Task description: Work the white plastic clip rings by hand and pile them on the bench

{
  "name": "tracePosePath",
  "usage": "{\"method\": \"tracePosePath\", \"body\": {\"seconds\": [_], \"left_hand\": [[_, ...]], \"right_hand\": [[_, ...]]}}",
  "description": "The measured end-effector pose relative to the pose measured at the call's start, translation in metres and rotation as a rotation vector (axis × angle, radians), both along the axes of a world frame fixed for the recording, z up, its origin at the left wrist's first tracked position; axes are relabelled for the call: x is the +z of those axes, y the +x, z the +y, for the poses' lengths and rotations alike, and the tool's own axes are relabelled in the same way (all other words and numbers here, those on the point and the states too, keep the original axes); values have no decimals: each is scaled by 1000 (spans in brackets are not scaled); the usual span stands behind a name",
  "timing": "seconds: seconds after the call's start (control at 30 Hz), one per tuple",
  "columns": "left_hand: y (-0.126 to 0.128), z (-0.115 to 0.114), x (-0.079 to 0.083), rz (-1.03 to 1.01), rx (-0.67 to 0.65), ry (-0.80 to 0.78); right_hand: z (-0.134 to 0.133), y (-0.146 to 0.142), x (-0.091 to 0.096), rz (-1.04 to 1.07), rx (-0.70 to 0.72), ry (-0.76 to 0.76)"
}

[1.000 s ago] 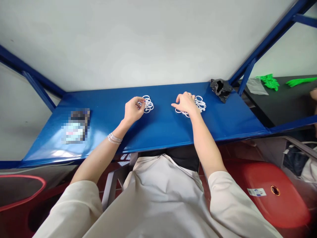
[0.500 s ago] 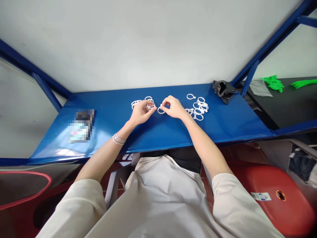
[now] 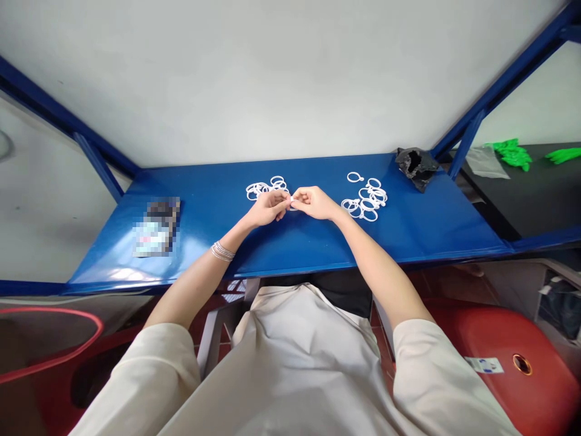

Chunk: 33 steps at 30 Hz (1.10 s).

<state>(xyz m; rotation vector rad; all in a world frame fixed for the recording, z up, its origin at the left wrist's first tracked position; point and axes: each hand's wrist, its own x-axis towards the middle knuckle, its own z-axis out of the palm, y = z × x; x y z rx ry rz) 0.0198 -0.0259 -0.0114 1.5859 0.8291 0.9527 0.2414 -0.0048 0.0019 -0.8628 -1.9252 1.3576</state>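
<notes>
My left hand [image 3: 269, 208] and my right hand [image 3: 316, 203] meet over the middle of the table, thumbs and fingertips pinched close together. Between them is a white ring [image 3: 294, 208] with a small knob, mostly covered by the fingers. Both hands grip it at the knob side. Just behind my left hand lies a loose pile of similar white rings [image 3: 258, 191]. A second group of white rings [image 3: 368, 215] lies to the right of my right hand, and a single ring [image 3: 354, 177] sits apart behind that group.
The blue table [image 3: 204, 181] backs onto a pale wall. A crumpled black plastic bag [image 3: 417, 168] stands at its back right corner, and a blurred-out flat item [image 3: 157, 227] lies on the left. A red stool [image 3: 508, 345] is at the lower right. Green bundles [image 3: 512, 154] lie on a dark table beyond.
My hands have come together; the ring that my right hand held apart is now between the fingertips of both. The view has shifted slightly.
</notes>
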Motion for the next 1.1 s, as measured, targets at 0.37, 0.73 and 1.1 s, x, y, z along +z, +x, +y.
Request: {"method": "tracePosePath", "body": {"seconds": [0.37,0.73,1.1], "left_hand": [[9,-6,8,-169,-89,-158],[3,1,7,-184,-4,-115],[-3,0,-1,-44,60,96]], "right_hand": [[-9,-18,1,153,63,-28],[-7,-8,7,156,27,-52],[-6,-2,11,81,-2,9]]}}
